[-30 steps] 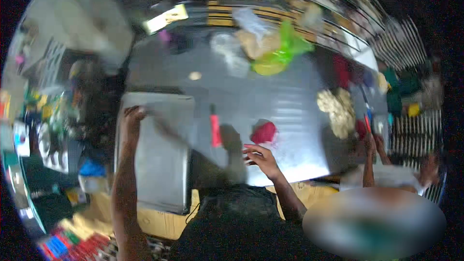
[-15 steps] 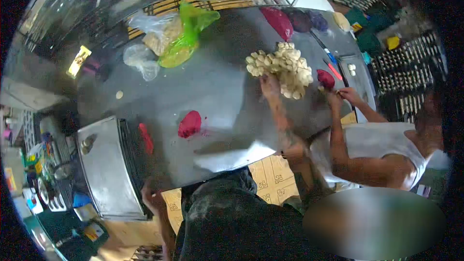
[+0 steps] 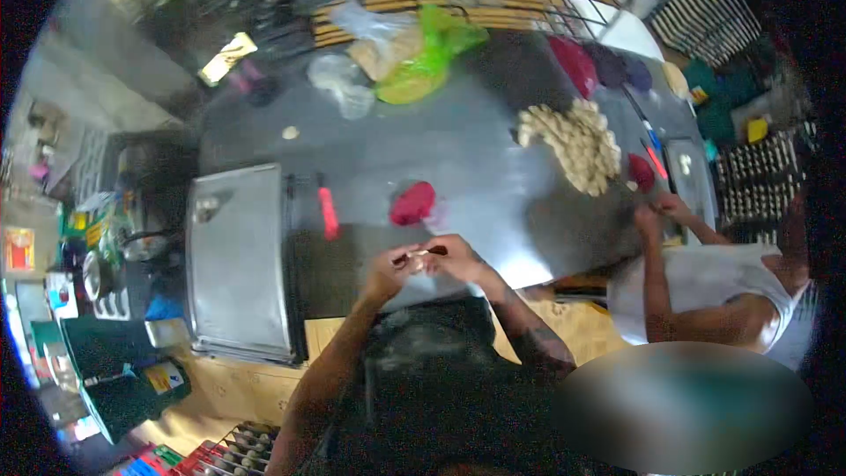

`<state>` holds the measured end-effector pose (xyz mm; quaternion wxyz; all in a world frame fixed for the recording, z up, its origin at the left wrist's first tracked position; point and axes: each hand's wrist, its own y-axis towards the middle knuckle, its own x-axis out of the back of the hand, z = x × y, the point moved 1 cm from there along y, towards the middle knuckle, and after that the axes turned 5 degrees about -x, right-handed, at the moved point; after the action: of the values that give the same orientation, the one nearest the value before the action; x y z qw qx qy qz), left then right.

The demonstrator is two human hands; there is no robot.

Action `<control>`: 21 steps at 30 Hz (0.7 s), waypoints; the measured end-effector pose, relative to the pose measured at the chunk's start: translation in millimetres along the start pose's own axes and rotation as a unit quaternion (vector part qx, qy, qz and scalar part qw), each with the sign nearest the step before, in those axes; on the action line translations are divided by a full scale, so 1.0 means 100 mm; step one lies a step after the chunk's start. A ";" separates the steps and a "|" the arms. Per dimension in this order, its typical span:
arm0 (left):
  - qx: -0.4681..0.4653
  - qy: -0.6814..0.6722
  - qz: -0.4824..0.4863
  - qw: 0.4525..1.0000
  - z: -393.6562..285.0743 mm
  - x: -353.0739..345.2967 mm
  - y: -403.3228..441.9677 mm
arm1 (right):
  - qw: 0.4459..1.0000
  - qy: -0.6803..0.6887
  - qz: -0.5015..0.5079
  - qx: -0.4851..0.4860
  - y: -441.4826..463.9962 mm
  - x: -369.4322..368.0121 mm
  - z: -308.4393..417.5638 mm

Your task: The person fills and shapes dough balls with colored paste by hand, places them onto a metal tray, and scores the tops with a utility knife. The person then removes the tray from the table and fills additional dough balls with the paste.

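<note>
My left hand and my right hand meet over the table's near edge. Their fingers pinch a small pale dough piece between them; its shape is partly hidden by the fingertips. Just beyond lies a red-pink dough lump, touched by neither hand. Further off to the right is a heaped pile of pale dough pieces. A red-handled tool rests left of the lump, beside a metal tray.
A co-worker in a white top works at the right, hands near a smaller red lump. Plastic bags, one bright green, lie at the back. A single pale piece sits on the table. Slatted racks stand at right.
My right hand has left the pale pile and come back toward me. My left hand has risen from the table's edge to meet it at the dough piece. The view has turned left.
</note>
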<state>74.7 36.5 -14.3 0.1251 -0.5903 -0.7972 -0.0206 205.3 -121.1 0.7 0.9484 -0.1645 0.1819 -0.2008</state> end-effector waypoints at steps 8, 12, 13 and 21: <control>0.092 -0.145 -0.061 0.983 0.40 1.18 -0.56 | 0.732 -0.498 -0.391 0.253 0.66 0.22 0.11; 0.104 -0.291 -0.092 0.947 1.00 1.49 -0.75 | 0.740 -0.540 -0.337 0.219 0.61 0.26 0.06; 0.107 -0.327 -0.095 0.934 0.99 1.48 -0.81 | 0.740 -0.543 -0.337 0.207 0.59 0.26 0.02; 0.122 -0.107 -0.237 0.958 0.13 0.89 -1.07 | 0.769 -0.537 -0.288 0.195 0.64 0.55 -0.07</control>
<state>-53.6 90.0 5.6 0.1019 -0.3630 -0.9196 0.1108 270.3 -91.7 -45.1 0.8010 -0.1022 -0.4556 -0.3748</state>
